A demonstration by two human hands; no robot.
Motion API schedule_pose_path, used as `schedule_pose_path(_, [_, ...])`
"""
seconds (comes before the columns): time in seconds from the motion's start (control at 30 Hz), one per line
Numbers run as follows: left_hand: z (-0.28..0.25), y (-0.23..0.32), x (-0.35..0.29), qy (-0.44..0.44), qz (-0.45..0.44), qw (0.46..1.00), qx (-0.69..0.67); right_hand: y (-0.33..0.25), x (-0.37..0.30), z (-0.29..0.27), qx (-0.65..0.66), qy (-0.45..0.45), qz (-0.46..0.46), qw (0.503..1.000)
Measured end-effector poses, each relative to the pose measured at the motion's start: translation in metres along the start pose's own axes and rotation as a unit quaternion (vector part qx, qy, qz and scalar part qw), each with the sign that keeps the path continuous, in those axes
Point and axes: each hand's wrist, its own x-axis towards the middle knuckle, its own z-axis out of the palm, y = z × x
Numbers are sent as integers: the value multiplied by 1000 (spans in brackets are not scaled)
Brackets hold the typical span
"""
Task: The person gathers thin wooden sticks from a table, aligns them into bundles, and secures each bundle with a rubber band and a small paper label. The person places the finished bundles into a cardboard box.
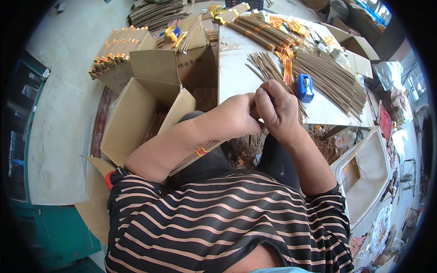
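Note:
My left forearm crosses in front of me from the left, and my left hand (241, 113) is closed round a bundle of brown incense sticks (254, 112). Its fingers are mostly hidden. My right hand (276, 108) meets it, fingers curled and thumb folded over, closed on the same bundle at the near edge of the table. Only a short dark piece of the bundle shows between the hands. Below my left forearm, more thin sticks stick out with a red and yellow label (202, 151) on them.
On the white table (232, 59) lie loose incense sticks (327, 75), wrapped bundles (259, 29) and a blue tape dispenser (304, 88). An open cardboard box (132, 113) stands at my left, stacked bundles (120, 48) behind it. A white tub (368, 168) is at right.

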Motion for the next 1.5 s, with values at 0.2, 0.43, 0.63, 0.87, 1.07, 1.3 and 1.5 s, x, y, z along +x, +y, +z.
schedule_pose_path(0.2, [-5, -6, -23, -113, -142, 954, -241, 3, -24, 9, 76, -16, 83, 994])
schedule_pose_path(0.43, [4, -34, -38, -114, -126, 934, -314, 9, -36, 22, 113, -64, 141, 982])
schedule_pose_path(0.63, [6, -50, -46, -115, -164, 912, -359, 20, -30, -1, 332, -246, 273, 869])
schedule_pose_path(0.87, [11, -50, -46, -102, -161, 902, -387, 44, -43, 5, 432, -262, 271, 819])
schedule_pose_path(1.07, [13, -62, -42, -116, -169, 893, -401, 50, -37, 5, 429, -274, 266, 819])
schedule_pose_path(1.3, [4, -78, -33, -74, -214, 878, -421, 82, -1, -2, 316, -303, 309, 844])
schedule_pose_path(1.5, [-7, -97, -24, -65, -225, 865, -444, 212, 84, -32, -231, -39, 303, 924])
